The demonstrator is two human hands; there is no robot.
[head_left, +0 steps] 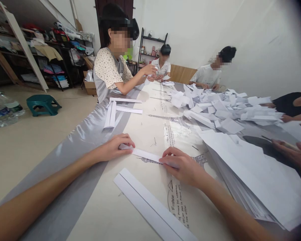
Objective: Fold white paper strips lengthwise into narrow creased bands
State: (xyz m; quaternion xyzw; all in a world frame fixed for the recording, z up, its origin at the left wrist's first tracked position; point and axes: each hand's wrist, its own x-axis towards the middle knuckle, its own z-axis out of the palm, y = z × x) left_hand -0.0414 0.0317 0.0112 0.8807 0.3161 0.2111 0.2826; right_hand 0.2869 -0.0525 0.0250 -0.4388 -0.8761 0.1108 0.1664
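Observation:
A narrow folded paper strip [147,155] lies between my hands, just above the printed tablecloth [110,207]. My left hand [116,146] pinches its left end between thumb and fingers. At the other end, my right hand [182,164] grips the strip with curled fingers. Closer to me rests a wider folded paper strip [145,201] with a dark lengthwise slit. Beyond my left hand are several more folded strips [111,114], some overlapping.
To the right stands a stack of white paper [261,174], with a heap of folded paper pieces [215,103] behind it. Other people sit around the table; one person's hand [291,152] is at the right edge. A green stool [43,104] stands on the floor at left.

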